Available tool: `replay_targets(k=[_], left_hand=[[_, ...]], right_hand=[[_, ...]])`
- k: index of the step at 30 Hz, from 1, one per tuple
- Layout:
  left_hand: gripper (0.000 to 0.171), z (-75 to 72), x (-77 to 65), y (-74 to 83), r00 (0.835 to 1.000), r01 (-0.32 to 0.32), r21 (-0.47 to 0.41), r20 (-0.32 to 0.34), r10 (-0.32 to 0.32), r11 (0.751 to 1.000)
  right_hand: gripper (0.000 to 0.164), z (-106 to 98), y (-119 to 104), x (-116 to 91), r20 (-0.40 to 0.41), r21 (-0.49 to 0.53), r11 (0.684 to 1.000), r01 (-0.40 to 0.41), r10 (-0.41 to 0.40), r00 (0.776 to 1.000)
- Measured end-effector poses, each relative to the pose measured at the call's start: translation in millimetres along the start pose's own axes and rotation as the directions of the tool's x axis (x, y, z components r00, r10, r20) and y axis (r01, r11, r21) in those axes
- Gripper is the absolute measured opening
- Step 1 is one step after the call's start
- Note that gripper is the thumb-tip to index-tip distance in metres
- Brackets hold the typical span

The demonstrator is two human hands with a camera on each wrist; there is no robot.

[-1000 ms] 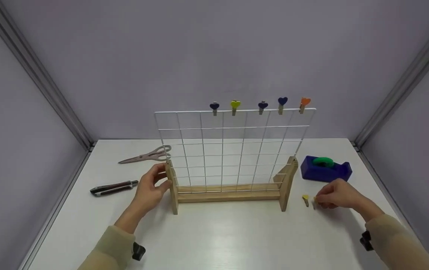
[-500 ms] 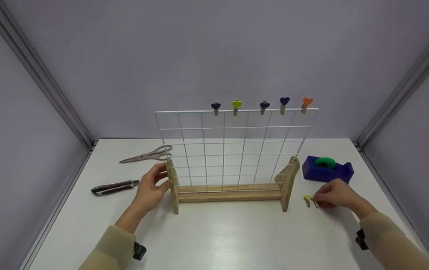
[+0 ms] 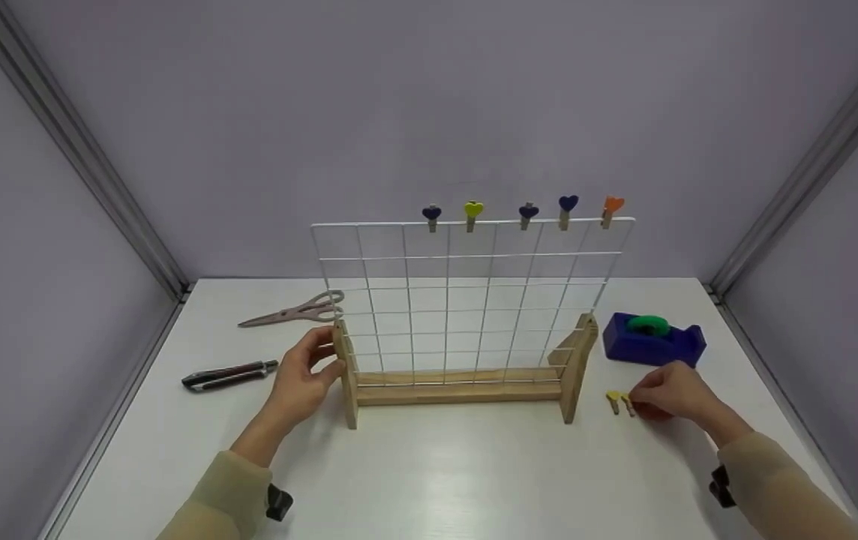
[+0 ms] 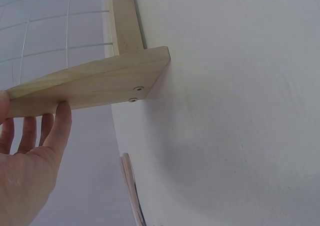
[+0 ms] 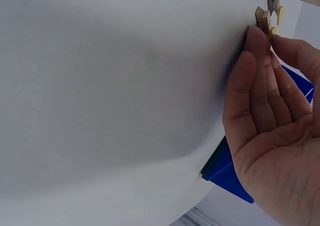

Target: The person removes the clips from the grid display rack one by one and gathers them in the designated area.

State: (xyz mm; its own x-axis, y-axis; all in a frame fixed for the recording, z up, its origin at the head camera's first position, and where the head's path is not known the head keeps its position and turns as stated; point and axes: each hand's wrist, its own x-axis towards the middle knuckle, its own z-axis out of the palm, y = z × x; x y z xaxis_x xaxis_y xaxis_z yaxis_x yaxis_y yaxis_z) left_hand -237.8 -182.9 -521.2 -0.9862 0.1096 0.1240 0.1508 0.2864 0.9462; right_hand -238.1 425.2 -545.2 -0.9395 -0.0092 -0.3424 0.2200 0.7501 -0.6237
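Observation:
My left hand (image 3: 300,381) grips the wooden left upright (image 3: 345,375) of a white wire grid rack (image 3: 466,310). In the left wrist view, that hand's fingers (image 4: 61,126) lie against the wood. Beyond the rack's right end, my right hand (image 3: 680,394) pinches a small wooden clothespin (image 3: 630,407) with a yellow heart, low over the table. In the right wrist view this clothespin (image 5: 262,19) shows at the tips of the thumb and fingers. A second yellow-heart clothespin (image 3: 613,403) lies just left of it. Heart clothespins, dark blue (image 3: 568,206), yellow (image 3: 473,211) and orange (image 3: 612,208), sit along the grid's top wire.
Behind the right hand stands a blue tape dispenser (image 3: 652,346) with a green roll (image 3: 648,325). On the left lie scissors (image 3: 298,310), reaching behind the rack's edge, and a dark pen-like tool (image 3: 230,375). Grey walls enclose the white table (image 3: 444,472).
The right hand's clothespin has come closer to its neighbour and now slants nearly parallel to it. The left hand keeps its grip on the upright.

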Motion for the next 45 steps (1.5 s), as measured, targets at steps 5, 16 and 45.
replay_targets(k=[5, 16, 45], left_hand=[[0.050, 0.3, -0.4, -0.6, 1.000, -0.003, -0.008, -0.001, 0.003, 1.000], [0.049, -0.9, 0.6, -3.1, 1.000, -0.027, -0.002, -0.006, 0.027, 1.000], [0.048, -0.8, 1.1, -0.4, 1.000, -0.024, -0.002, 0.008, 0.024, 1.000]], right_hand=[[0.025, -4, -9, -8, -0.045, -0.077, 0.997, 0.033, -0.036, 0.998], [0.028, -43, -62, -45, -0.180, -0.194, 0.938, 0.286, -0.321, 0.930], [0.016, -111, -296, -102, -0.494, -0.361, 0.343, 0.867, -0.859, 0.135]])
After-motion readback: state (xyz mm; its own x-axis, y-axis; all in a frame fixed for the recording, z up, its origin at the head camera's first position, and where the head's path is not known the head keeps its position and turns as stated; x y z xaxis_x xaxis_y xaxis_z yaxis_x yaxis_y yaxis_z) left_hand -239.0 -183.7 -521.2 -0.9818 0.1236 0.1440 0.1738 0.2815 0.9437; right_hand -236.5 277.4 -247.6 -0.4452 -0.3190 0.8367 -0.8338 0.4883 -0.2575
